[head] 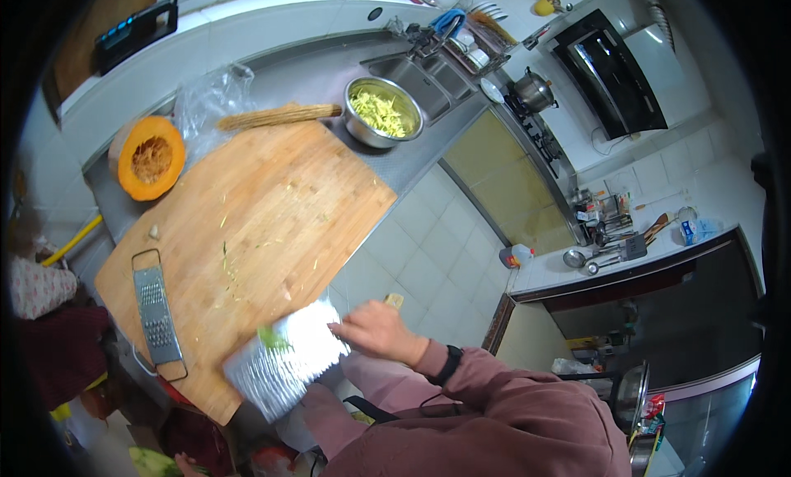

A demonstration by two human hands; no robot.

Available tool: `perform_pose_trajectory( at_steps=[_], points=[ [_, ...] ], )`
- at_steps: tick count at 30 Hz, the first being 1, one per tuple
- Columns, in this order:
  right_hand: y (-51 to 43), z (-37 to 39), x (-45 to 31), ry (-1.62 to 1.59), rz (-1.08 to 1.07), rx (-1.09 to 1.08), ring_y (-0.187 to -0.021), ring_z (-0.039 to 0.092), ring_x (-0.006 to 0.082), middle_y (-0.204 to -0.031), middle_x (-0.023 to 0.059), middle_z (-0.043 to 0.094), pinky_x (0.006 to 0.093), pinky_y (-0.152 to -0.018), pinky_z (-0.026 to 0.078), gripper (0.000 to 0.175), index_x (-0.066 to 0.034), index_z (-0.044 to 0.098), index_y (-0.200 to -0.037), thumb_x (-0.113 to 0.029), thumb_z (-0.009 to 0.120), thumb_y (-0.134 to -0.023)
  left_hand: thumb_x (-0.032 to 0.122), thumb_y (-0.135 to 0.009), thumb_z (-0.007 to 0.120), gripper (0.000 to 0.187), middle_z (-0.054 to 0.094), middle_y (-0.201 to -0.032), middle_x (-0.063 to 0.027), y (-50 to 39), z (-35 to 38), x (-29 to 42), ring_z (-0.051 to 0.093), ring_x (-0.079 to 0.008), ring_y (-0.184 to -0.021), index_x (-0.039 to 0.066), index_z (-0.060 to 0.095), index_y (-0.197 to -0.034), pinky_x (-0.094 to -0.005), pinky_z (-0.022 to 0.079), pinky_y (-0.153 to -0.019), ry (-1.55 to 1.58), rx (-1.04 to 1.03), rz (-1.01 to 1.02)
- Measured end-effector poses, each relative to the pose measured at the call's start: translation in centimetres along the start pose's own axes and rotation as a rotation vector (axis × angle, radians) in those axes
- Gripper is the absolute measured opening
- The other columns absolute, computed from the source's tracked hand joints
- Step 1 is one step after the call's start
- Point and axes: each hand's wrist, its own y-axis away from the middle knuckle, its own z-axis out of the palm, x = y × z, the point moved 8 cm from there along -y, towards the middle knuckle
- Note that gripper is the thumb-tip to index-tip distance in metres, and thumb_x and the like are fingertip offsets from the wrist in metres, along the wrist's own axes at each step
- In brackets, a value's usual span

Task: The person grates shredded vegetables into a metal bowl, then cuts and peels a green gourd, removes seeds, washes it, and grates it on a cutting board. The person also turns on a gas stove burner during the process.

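My right hand (pixel 377 333), with a black band at its wrist, grips the near end of a broad, shiny silver rectangular thing (pixel 281 369) at the board's near edge. It is blurred; I cannot tell if it is a cleaver's blade. A green scrap shows on it. At the bottom left edge, fingers that seem to be my left hand (pixel 186 464) are beside a green-rinded piece of melon or gourd (pixel 148 461); their grip is unclear. A metal grater (pixel 157 316) lies on the wooden cutting board (pixel 278 211) among green shreds and a small pale piece (pixel 154 232).
Behind the board are a cut pumpkin half (pixel 151 159), a clear plastic bag (pixel 213 106), a bundle of thin sticks (pixel 281 115) and a steel bowl of pale green shreds (pixel 382 115). A double sink (pixel 420 81) and a stove with a pot (pixel 532 91) are farther right.
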Motion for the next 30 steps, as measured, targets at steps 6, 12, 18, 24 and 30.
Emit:
perform_pose_trajectory(
  at_steps=[6,12,18,24,30],
  points=[
    [-3.0,6.5,12.3,-0.096,0.225,0.094,-0.071,0.057,0.0318,-0.076,0.0101,0.055,0.0442,-0.062,0.046,0.042,-0.0048,0.063,-0.110,-0.022,0.075,-0.074,0.022,-0.089,0.065,0.019,0.051,-0.068,-0.0038,4.0,10.4,-1.0,0.052,-0.0145,-0.061,0.004,0.058,-0.087,-0.0269,0.044,-0.064,-0.210,0.053,0.157],
    [-3.5,9.7,16.5,-0.257,0.182,0.084,-0.076,0.058,0.0338,-0.081,0.0128,0.057,0.0449,-0.063,0.046,0.039,-0.0033,0.063,-0.109,-0.011,0.069,-0.071,0.023,-0.087,0.066,0.019,0.049,-0.063,-0.0039,10.6,25.4,-2.2,0.051,-0.0153,-0.057,0.006,0.059,-0.083,-0.0263,0.043,-0.057,-0.553,0.128,0.405],
    [-1.3,-7.6,25.9,-0.972,0.063,-0.051,-0.094,0.060,0.0348,-0.102,0.0149,0.060,0.0411,-0.081,0.049,0.026,-0.0026,0.062,-0.110,-0.007,0.064,-0.085,0.005,-0.088,0.063,0.005,0.051,-0.065,-0.0025,13.9,40.2,-9.2,0.049,-0.0107,-0.058,0.001,0.061,-0.086,-0.0227,0.040,-0.054,-0.460,0.115,0.419],
    [2.1,-32.4,47.8,-1.331,0.071,0.431,-0.090,0.066,0.0157,-0.098,0.0086,0.070,0.0302,-0.081,0.053,0.021,0.0021,0.065,-0.114,-0.009,0.058,-0.097,0.003,-0.095,0.057,0.009,0.059,-0.081,-0.0062,15.7,61.0,-17.5,0.050,-0.0141,-0.063,-0.003,0.064,-0.096,-0.0273,0.042,-0.054,-1.013,-0.351,1.183],
    [-4.7,-28.6,65.7,-2.162,0.001,0.267,-0.082,0.067,0.0293,-0.094,0.0161,0.068,0.0442,-0.080,0.053,0.037,0.0003,0.058,-0.123,-0.015,0.064,-0.090,0.020,-0.089,0.062,0.022,0.040,-0.072,-0.0004,12.1,78.2,-29.4,0.040,-0.0072,-0.057,0.005,0.046,-0.087,-0.0301,0.037,-0.070,-0.067,-0.585,0.266]
  ],
)
